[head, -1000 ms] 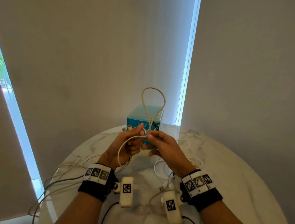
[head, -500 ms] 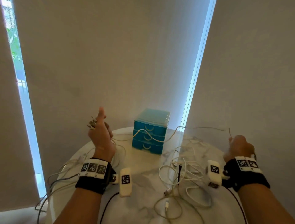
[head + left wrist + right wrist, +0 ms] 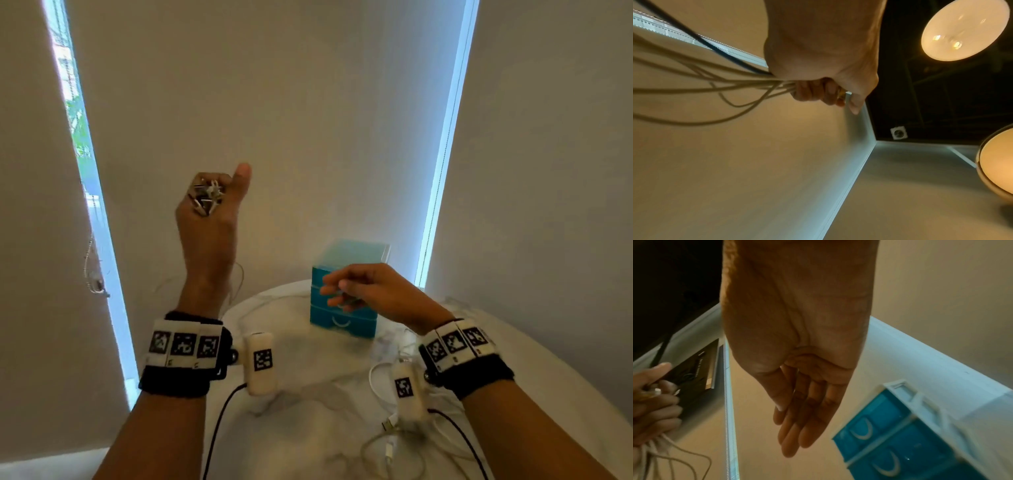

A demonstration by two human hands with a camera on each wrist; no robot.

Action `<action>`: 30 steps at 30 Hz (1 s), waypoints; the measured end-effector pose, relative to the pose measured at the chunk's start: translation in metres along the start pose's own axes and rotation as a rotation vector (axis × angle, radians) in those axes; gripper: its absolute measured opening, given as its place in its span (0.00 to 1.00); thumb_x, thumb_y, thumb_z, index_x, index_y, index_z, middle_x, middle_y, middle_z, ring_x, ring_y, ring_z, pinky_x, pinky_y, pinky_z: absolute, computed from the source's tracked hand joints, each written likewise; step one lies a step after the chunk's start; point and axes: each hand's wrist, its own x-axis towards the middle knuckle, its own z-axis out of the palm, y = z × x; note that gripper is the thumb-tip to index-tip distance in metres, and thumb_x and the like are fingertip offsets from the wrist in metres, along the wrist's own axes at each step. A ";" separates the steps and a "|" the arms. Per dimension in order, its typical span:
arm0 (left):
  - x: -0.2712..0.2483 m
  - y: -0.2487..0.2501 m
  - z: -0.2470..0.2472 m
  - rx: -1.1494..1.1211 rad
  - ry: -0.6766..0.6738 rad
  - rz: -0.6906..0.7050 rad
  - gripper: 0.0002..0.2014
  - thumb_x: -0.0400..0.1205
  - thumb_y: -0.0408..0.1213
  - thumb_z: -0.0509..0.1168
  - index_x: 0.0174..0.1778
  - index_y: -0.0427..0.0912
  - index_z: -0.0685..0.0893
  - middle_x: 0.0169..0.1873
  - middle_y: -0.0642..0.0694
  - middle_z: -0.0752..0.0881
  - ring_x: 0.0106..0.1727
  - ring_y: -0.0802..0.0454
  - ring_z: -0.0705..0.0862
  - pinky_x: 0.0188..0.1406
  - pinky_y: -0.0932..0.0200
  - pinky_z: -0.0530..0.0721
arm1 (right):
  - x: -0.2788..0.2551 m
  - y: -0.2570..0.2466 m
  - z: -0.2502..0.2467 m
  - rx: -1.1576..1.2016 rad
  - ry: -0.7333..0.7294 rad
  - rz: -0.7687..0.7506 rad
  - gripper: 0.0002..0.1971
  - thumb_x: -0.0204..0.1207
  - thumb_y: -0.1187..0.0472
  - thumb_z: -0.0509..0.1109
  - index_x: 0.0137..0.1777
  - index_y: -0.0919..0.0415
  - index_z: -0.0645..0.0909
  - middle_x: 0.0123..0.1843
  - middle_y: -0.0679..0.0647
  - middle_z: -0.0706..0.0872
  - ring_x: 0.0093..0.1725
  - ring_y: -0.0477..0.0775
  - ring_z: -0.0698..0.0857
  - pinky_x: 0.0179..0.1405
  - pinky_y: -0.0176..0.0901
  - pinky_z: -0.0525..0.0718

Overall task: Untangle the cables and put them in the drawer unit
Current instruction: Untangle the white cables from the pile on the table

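Left hand (image 3: pixel 209 219): raised high, fist closed round a bundle of cables (image 3: pixel 701 84); plug ends (image 3: pixel 205 195) stick out above the fingers, thumb up, cords trailing down from the fist.
Right hand (image 3: pixel 363 291): fingers straight and relaxed, holding nothing, in front of the drawer unit (image 3: pixel 342 320).
Drawer unit: blue, drawers closed, on the marble table (image 3: pixel 308 428).
Loose white cables (image 3: pixel 387 445): on the table below the right wrist.
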 end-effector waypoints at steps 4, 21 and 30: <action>-0.021 -0.039 0.025 0.208 -0.413 -0.246 0.15 0.82 0.52 0.80 0.42 0.46 0.85 0.29 0.59 0.85 0.32 0.65 0.81 0.41 0.65 0.79 | -0.035 0.028 -0.012 0.065 0.105 0.043 0.12 0.92 0.67 0.66 0.67 0.62 0.89 0.57 0.55 0.97 0.58 0.58 0.96 0.58 0.46 0.94; -0.151 -0.146 0.062 0.407 -0.942 -0.716 0.18 0.80 0.64 0.76 0.47 0.53 0.89 0.28 0.65 0.85 0.38 0.58 0.79 0.36 0.60 0.75 | -0.107 0.090 -0.035 -0.463 -0.132 0.361 0.25 0.69 0.46 0.90 0.65 0.34 0.89 0.72 0.37 0.83 0.68 0.40 0.80 0.63 0.39 0.76; -0.159 -0.153 0.056 0.386 -0.988 -0.729 0.24 0.77 0.67 0.78 0.45 0.48 0.85 0.30 0.54 0.80 0.33 0.55 0.74 0.30 0.62 0.72 | -0.114 0.103 -0.028 -0.205 0.376 0.131 0.04 0.81 0.54 0.82 0.47 0.41 0.96 0.50 0.31 0.95 0.57 0.32 0.90 0.67 0.41 0.85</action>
